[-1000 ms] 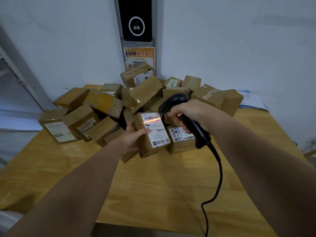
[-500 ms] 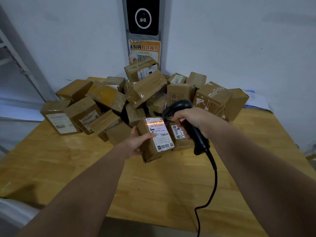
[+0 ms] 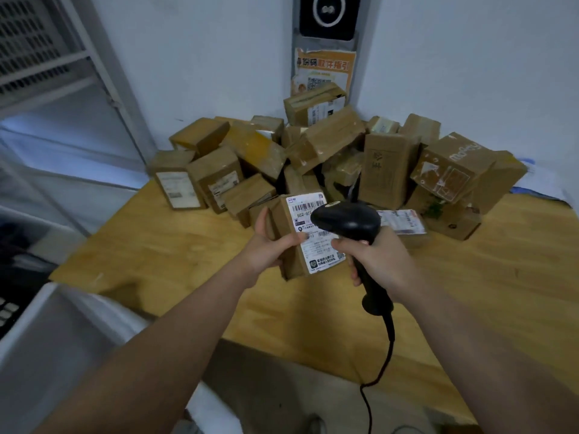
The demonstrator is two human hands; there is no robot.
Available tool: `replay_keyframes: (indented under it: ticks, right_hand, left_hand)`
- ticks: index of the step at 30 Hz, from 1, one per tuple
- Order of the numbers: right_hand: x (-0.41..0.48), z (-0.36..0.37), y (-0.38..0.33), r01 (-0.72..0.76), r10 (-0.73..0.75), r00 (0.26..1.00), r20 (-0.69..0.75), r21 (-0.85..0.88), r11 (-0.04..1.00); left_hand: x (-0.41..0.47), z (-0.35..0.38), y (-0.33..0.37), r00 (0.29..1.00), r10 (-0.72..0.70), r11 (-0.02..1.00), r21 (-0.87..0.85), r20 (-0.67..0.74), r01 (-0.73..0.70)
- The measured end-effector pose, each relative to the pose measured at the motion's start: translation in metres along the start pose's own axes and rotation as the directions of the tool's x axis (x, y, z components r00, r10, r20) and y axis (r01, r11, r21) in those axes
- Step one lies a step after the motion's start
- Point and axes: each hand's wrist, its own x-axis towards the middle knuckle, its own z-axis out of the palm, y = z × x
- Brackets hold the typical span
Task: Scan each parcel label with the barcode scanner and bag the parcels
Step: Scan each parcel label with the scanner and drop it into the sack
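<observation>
Parcel (image 3: 289,261) clamped in the left hand (image 3: 269,247), label (image 3: 316,250) turned up for the read; right hand (image 3: 377,263), just beside it, curls round the grip of the barcode scanner (image 3: 347,219), its head hovering over the label.

Parcel (image 3: 318,245) held over the table (image 3: 175,245) in the left hand (image 3: 269,245), scanner (image 3: 347,220) gripped in the right hand (image 3: 379,261) just to its right (head overlapping the label), pile of parcels (image 3: 329,145) heaped behind, against the wall, cable (image 3: 385,355) hung past the near edge.
</observation>
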Motion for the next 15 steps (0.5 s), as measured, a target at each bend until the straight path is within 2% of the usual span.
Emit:
replay_keyframes:
  ticks: [6,10,13,15]
  right_hand:
    - [-0.04,0.107,-0.006,0.103,-0.116,0.984,0.138,0.101,0.99]
    - [-0.08,0.184,0.004,0.161,-0.195,0.957,0.217,0.165,0.973]
    - [-0.105,0.238,0.026,0.15,-0.19,0.96,0.206,0.198,0.969]
    - [-0.116,0.268,0.047,0.101,-0.143,0.969,0.204,0.205,0.973]
  left_hand:
    - [-0.083,-0.099,-0.028,0.964,0.127,0.991,-0.01,-0.233,-0.133]
    - [-0.15,-0.163,-0.075,0.875,0.214,0.977,0.115,-0.434,-0.182]
    - [-0.196,-0.2,-0.125,0.786,0.281,0.942,0.314,-0.551,-0.116]
    - [-0.219,-0.215,-0.159,0.771,0.273,0.915,0.404,-0.576,-0.022]
